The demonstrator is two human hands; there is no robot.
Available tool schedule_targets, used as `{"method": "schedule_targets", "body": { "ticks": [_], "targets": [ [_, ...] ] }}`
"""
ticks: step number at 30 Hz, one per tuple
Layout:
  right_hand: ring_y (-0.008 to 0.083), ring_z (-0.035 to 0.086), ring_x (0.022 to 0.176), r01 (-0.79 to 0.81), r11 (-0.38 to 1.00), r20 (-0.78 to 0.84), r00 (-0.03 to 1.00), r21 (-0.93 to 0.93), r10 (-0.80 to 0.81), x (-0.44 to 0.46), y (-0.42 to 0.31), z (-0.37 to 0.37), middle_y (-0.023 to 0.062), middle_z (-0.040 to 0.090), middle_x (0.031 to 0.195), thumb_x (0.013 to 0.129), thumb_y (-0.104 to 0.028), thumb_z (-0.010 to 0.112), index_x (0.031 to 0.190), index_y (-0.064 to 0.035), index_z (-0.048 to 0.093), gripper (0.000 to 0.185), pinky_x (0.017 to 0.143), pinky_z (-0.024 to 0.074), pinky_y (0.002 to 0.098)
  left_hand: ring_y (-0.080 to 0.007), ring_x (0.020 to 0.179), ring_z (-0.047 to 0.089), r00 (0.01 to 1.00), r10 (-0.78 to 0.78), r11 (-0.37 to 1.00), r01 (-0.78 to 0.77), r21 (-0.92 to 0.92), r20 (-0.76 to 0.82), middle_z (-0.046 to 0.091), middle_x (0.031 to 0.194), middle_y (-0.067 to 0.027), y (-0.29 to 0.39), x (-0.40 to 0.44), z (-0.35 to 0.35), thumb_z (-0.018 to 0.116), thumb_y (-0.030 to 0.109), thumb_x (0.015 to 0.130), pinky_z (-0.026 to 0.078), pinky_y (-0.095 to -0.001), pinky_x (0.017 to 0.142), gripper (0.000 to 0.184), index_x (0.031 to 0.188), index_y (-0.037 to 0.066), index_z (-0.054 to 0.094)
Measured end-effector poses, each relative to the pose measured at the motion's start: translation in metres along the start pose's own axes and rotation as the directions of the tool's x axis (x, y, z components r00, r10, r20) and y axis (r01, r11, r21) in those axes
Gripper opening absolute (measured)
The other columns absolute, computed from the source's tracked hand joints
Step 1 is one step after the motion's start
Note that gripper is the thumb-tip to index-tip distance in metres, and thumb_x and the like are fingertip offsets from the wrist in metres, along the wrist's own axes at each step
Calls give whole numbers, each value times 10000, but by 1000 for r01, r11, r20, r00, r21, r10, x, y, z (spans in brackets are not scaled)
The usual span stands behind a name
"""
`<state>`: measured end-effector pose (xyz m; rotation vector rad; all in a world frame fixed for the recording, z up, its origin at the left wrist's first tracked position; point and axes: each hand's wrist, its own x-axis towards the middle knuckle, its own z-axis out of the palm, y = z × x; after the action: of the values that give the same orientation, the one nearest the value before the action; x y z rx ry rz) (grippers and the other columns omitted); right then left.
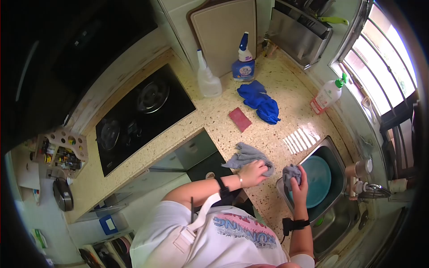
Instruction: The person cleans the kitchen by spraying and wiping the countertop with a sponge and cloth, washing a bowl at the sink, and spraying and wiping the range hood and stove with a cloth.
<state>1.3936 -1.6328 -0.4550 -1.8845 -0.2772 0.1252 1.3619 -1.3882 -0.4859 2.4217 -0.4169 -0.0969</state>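
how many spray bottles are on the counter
2. A whitish spray bottle stands beside the stove, and a blue spray bottle stands in front of the cutting board. Both are in plain view.

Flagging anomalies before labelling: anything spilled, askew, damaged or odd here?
Nothing clearly wrong: no visible spill or damage. The blue cloth lies bunched up on the counter, untidy but not alarming. The bright stripes beside the sink look like light through the barred window, not liquid.
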Motion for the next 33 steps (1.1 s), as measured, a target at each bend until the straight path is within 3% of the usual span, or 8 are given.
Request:
{"method": "schedule_targets", "body": {
  "ticks": [5,12,15,17,23,27,28,33],
  "targets": [
    [332,498,962,575,724,608,746,-382,-272,4,-9,28,129,512,1074,610,-141,751,1174,-180,608,583,850,428,438,-310,1118,447,990,143,985,-141,101,-10,487,1175,-103,-28,-44,-37,699,362,748,398,-425,920,296,933,136,646],
    [345,460,997,414,786,488,857,-458,-167,53,1,54,144,496,1081,600,-104,728,1154,-138,562,580,874,389,443,-275,1041,529,971,107,985,-132,109,215,578,1087,-92,-62,25,-42,692,407,743,450,-390,829,295,904,160,671],
    [342,455,1007,349,805,439,890,-480,-123,58,10,59,132,496,1077,596,-141,755,1143,-175,579,576,881,386,451,-292,836,625,894,1,956,131,-264,447,661,905,-112,-85,94,-75,637,427,794,490,-405,697,302,839,130,672],
    [340,453,1023,298,813,443,895,-501,-55,57,9,60,128,502,1089,593,-137,761,1144,-172,573,583,900,379,453,-313,698,639,970,77,990,-46,-136,232,667,769,-121,-111,134,-90,598,437,817,492,-435,631,332,807,114,674],
    [331,458,1039,196,821,375,927,-536,23,54,4,69,98,516,1085,596,-100,750,1130,-176,573,568,901,380,447,-321,901,620,976,1,988,-35,153,218,646,938,-140,-188,267,-114,640,356,746,501,-416,759,262,861,125,684],
    [356,452,1073,138,808,352,932,-573,90,53,-3,73,128,510,1113,590,-65,718,1129,-136,551,569,948,365,452,-369,1071,531,970,-28,988,63,140,-243,559,1131,-193,-197,326,-109,615,195,724,456,-394,920,388,1082,46,615],
    [358,451,1077,132,800,334,938,-585,89,53,-2,74,130,510,1119,587,-61,715,1127,-132,551,569,951,362,454,-364,1072,530,949,133,970,-65,233,-287,563,1118,-190,-191,334,-105,612,171,716,453,-405,924,392,1086,40,607],
    [363,461,1069,151,778,285,958,-610,38,44,11,77,141,522,1120,570,-44,677,1116,-125,569,563,935,366,461,-337,848,560,911,407,909,-395,136,-74,560,974,-172,-127,313,-57,696,201,645,474,-424,763,263,864,68,638]
  ]
}}
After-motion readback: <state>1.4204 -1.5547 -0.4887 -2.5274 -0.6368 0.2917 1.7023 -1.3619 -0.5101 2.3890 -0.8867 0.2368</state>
